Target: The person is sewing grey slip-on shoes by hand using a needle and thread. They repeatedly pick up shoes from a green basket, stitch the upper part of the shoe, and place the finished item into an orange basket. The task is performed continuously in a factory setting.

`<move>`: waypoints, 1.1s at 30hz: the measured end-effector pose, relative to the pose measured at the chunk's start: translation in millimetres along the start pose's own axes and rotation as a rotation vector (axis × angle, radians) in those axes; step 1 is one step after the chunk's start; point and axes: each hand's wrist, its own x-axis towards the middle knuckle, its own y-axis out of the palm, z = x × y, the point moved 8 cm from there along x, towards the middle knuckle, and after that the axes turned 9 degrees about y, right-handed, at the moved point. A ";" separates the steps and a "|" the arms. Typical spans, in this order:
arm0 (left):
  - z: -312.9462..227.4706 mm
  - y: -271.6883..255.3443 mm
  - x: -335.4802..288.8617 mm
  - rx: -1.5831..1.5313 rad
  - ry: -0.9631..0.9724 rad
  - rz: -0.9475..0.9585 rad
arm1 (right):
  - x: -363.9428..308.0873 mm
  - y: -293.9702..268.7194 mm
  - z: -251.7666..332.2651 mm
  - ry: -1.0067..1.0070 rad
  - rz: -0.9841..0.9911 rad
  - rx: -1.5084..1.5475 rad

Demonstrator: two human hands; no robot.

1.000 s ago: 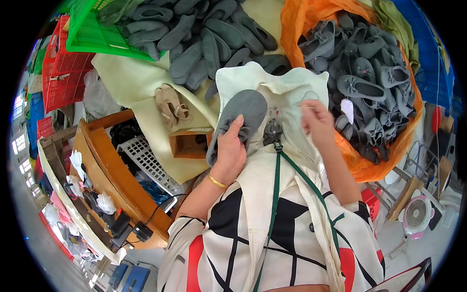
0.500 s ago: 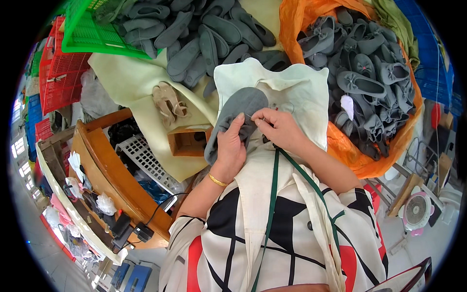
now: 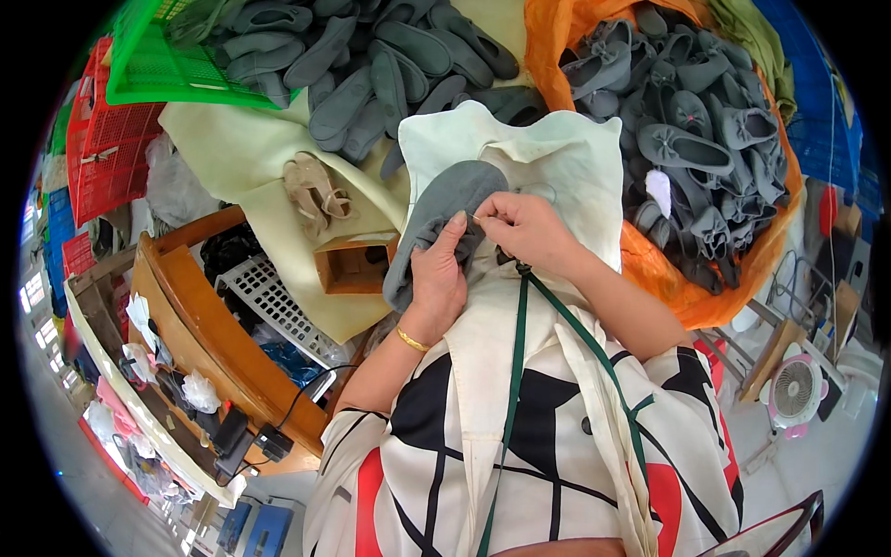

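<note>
A grey cloth shoe [image 3: 455,193] lies at a slant over my lap, its sole side facing up. My left hand [image 3: 438,278] is closed around its near side, thumb pressed on the gathered fabric. At the shoe's right edge, my right hand [image 3: 527,232] pinches a thin needle, of which only a short bit shows between the fingertips and the fabric. Under both hands spreads a white cloth [image 3: 580,172] on my lap, joined by a cream apron [image 3: 483,371] with green ties. A loop of thread appears faintly on the cloth beyond my right hand.
Grey shoes [image 3: 390,88] lie heaped ahead beside a green basket [image 3: 186,70]. More fill an orange sack [image 3: 668,278] on the right. Beige sandals [image 3: 316,190] and an open wooden box [image 3: 325,269] sit left, near a wooden table [image 3: 209,343]. A fan [image 3: 796,390] stands at right.
My right fingertips have moved slightly left, closer to the shoe's edge, and less of the needle shows. My left hand keeps its hold. The whole view has shifted a little.
</note>
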 end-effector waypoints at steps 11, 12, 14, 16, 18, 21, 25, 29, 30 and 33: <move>-1.0 0.2 3.3 -0.016 -0.001 0.005 | -5.3 2.8 -1.5 -0.243 -0.144 -0.056; 0.0 -1.2 3.9 -0.006 -0.016 -0.012 | -5.5 2.9 -1.7 -0.280 -0.161 -0.062; 1.7 -3.1 4.3 0.015 -0.047 -0.046 | -6.6 2.2 -1.0 -0.324 -0.180 -0.082; -1.2 -0.8 2.9 0.003 -0.052 -0.053 | -7.5 3.0 -0.7 -0.338 -0.181 -0.111; -1.5 -0.7 3.0 -0.003 -0.061 -0.058 | -7.9 3.7 -0.1 -0.361 -0.191 -0.120; 0.2 -4.4 5.3 -0.002 -0.079 -0.068 | -7.9 4.4 -0.6 -0.388 -0.206 -0.130; 0.7 -5.0 5.8 -0.006 -0.081 -0.066 | -6.2 7.3 -1.7 -0.382 -0.234 -0.137; 2.5 -3.6 5.9 0.004 -0.070 -0.038 | -4.1 8.8 1.9 -0.310 -0.275 -0.092; 4.5 -4.2 6.8 0.011 -0.054 -0.018 | -1.0 9.4 3.2 -0.282 -0.274 -0.046; 8.6 -4.7 9.0 0.033 -0.013 0.031 | 9.3 10.2 8.1 -0.204 -0.207 -0.031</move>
